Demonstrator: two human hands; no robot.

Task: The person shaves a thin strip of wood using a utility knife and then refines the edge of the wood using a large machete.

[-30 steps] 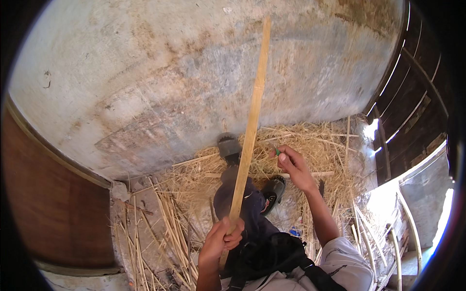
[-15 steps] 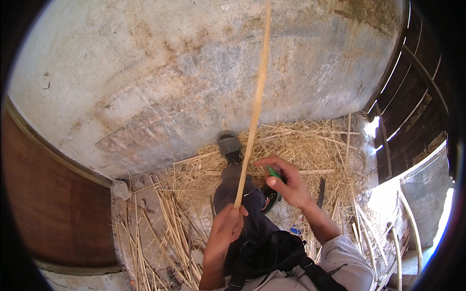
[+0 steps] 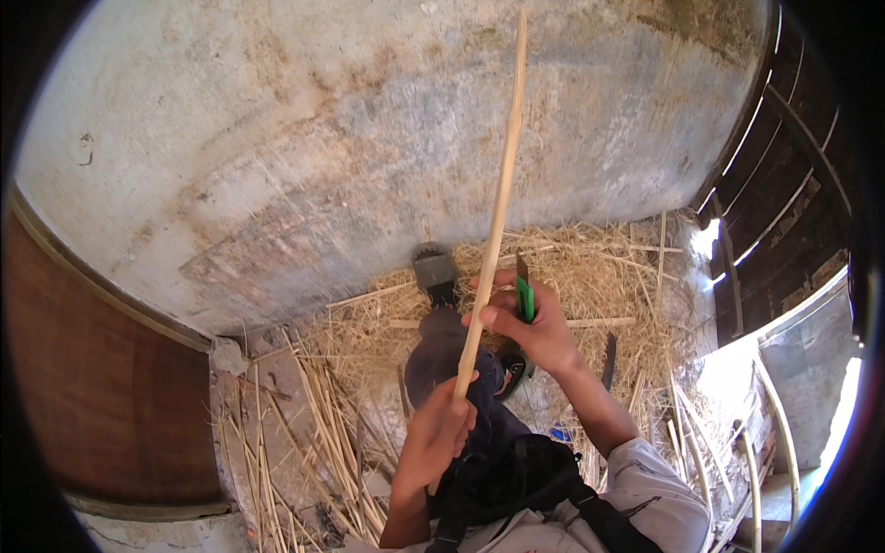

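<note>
A long, pale bamboo strip (image 3: 502,194) stands up in front of me, leaning slightly to the right, its tip reaching the top of the view. Around its lower part my left hand (image 3: 435,431) is closed. My right hand (image 3: 542,334) holds a green utility knife (image 3: 525,300) with its blade pointing up. The thumb and forefinger of that hand also touch the strip, a short way above the left hand. The blade stands just right of the strip, apart from it.
Straw-like shavings (image 3: 590,267) cover the floor along the stained wall (image 3: 387,175). Many loose strips (image 3: 327,415) lie at the lower left, near a brown wooden panel (image 3: 111,378). More sticks (image 3: 751,479) lean at the right. A dark blade-like piece (image 3: 609,359) rests on the shavings.
My right hand has moved left onto the strip, and the knife has turned so its blade points up. The strip has rotated, its upper end shifting slightly right.
</note>
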